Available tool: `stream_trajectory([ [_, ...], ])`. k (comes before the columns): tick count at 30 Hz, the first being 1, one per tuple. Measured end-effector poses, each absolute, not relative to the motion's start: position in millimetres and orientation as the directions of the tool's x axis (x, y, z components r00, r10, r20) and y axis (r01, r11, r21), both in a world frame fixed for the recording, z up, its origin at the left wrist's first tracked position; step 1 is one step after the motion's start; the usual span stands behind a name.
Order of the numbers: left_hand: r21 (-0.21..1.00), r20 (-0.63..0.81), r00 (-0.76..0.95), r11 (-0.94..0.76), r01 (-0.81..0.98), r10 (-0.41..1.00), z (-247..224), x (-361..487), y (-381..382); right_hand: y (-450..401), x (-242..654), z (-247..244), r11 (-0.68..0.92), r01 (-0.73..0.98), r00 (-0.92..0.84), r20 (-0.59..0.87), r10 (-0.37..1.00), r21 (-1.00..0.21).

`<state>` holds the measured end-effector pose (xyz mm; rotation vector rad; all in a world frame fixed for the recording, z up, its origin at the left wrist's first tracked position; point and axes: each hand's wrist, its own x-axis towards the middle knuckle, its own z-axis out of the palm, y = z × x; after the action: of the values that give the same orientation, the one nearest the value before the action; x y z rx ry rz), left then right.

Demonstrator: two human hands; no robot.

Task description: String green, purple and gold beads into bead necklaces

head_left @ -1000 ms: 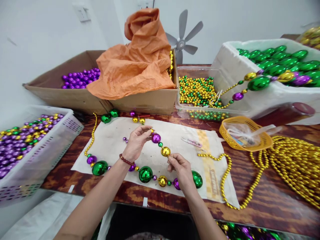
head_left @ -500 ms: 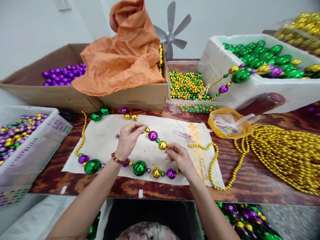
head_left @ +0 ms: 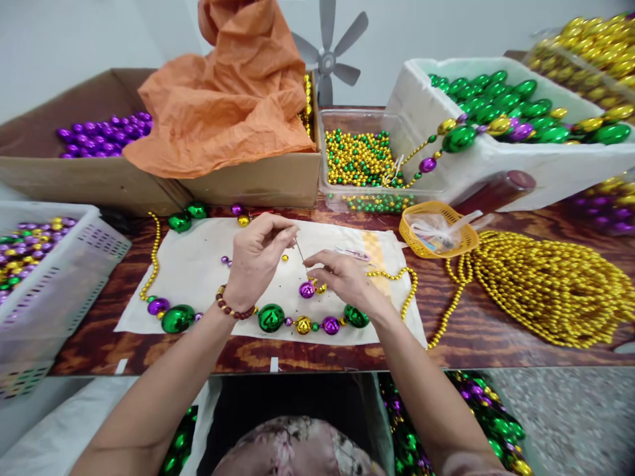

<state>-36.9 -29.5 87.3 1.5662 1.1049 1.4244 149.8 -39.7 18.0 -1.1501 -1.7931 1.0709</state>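
A thin needle (head_left: 299,250) is pinched in the fingertips of my left hand (head_left: 258,258), slanting down toward the right. At its lower end are the bent thumb and forefinger of my right hand (head_left: 344,277); what they grip is too small to make out. Just under those fingers sit a purple bead (head_left: 307,289) and a partly hidden gold bead (head_left: 321,288). Nearer the front edge, a strand with a big green bead (head_left: 271,318) and smaller gold and purple beads lies across the white cloth (head_left: 198,264), passing behind my left wrist.
Cardboard boxes (head_left: 238,188) with orange plastic, a clear bin of small beads (head_left: 360,158) and a white foam box (head_left: 496,172) line the back. At right are a yellow basket (head_left: 411,241) and gold bead strands (head_left: 550,284). A white crate (head_left: 94,244) stands left.
The short row of beads held between my hands has dropped below my right hand. A needle now shows between my fingertips, and my hands have drawn closer together.
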Motion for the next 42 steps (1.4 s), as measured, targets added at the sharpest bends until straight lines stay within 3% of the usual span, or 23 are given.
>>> stream_trajectory([
  [5,0.932,0.351,0.021,-0.352,0.091,0.936,88.0,-40.7,-29.1,-36.6,140.0,9.3,0.147,0.225,-0.457,0.029,0.889,-0.963],
  [12,0.975,0.205,-0.029,-0.207,-0.083,0.978,57.7,-65.1,-21.1,-27.7,144.8,29.8,0.194,0.081,-0.358,0.153,0.921,-0.978],
  [16,0.980,0.085,0.217,-0.121,0.158,0.972,25.8,-70.7,-22.9,-17.7,140.3,54.6,0.245,-0.055,-0.403,0.246,0.882,-0.968],
  [19,0.915,0.046,0.472,-0.227,0.334,0.880,6.4,-61.2,-25.7,-12.7,134.6,76.8,0.315,-0.169,-0.445,0.357,0.821,-0.934],
  [22,0.867,0.069,0.593,-0.342,0.362,0.802,-5.8,-46.4,-24.5,-10.6,131.8,104.2,0.377,-0.218,-0.440,0.436,0.785,-0.900],
  [26,0.844,0.074,0.609,-0.374,0.383,0.790,-18.4,-33.6,-19.5,-7.8,134.8,140.5,0.464,-0.318,-0.335,0.556,0.761,-0.827],
  [32,0.825,-0.018,0.554,-0.300,0.478,0.833,-37.3,-28.3,-20.2,0.6,137.8,186.0,0.638,-0.446,-0.043,0.727,0.686,-0.628],
  [38,0.781,-0.062,0.548,-0.301,0.546,0.834,-42.7,-25.6,-23.2,3.4,140.4,226.4,0.692,-0.377,0.037,0.737,0.675,-0.615],
  [42,0.711,-0.089,0.565,-0.344,0.613,0.821,-43.7,-25.1,-27.1,7.7,141.6,225.8,0.666,-0.344,0.035,0.699,0.714,-0.662],
])
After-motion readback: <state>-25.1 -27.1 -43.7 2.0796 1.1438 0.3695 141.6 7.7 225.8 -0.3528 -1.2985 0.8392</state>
